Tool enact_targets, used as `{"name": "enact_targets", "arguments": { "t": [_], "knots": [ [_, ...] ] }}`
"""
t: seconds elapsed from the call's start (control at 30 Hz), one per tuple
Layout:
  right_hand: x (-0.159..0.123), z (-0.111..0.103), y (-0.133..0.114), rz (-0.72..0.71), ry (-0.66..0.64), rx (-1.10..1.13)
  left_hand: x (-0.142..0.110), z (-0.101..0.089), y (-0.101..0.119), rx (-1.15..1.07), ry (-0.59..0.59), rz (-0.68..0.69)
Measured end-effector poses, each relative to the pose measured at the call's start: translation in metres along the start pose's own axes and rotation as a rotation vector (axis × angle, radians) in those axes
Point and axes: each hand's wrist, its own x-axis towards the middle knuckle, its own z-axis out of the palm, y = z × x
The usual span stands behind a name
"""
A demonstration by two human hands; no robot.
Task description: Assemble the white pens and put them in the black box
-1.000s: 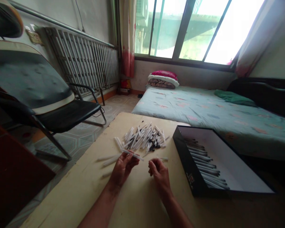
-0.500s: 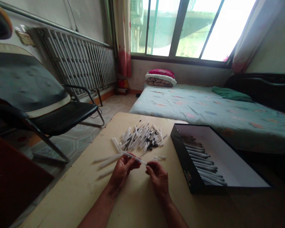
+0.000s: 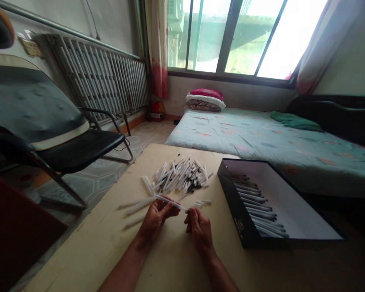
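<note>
Room: small bedroom lit by a wide window [image 3: 231, 36], pale curtains [image 3: 157, 48] at both sides.

Left wall: ribbed radiator [image 3: 97, 77] below a metal pipe, with a black folding chair [image 3: 39, 105] on a padded seat and back just in front of it.

Right side: low bed [image 3: 246, 150] under a pale blue floral sheet, stacked pillows [image 3: 205, 100] at the window end, green cloth [image 3: 295, 121] farther along.

Foreground: pale wooden table [image 3: 94, 227] under both forearms.

Table, right: open black box [image 3: 234, 207] with a white lining, rows of dark-tipped pens [image 3: 257, 205] lying side by side inside.

Table, middle: loose pile [image 3: 179, 176] of white pen barrels and black parts, just beyond the hands, with a few stray barrels [image 3: 138, 205] to its left.

Left hand [image 3: 155, 221]: closed, grasping a white barrel [image 3: 172, 202] between thumb and fingers.

Right hand [image 3: 199, 231]: fingers curled and pinched together, just beside the barrel's far end; contact impossible to tell.

Barrel: lying across the gap between both hands, above the table.
</note>
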Motion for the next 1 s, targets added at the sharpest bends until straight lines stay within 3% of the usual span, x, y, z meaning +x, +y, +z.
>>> {"name": "enact_targets", "arguments": {
  "t": [0.23,1.0],
  "knots": [
    [-0.0013,0.0002,-0.0045,-0.064,-0.019,-0.052,-0.0017,0.0034,0.0038,-0.012,0.019,-0.018],
    [-0.0013,0.0025,-0.0074,-0.042,-0.024,-0.075,-0.0011,0.0020,0.0027,-0.018,0.044,0.004]
  ]
}}
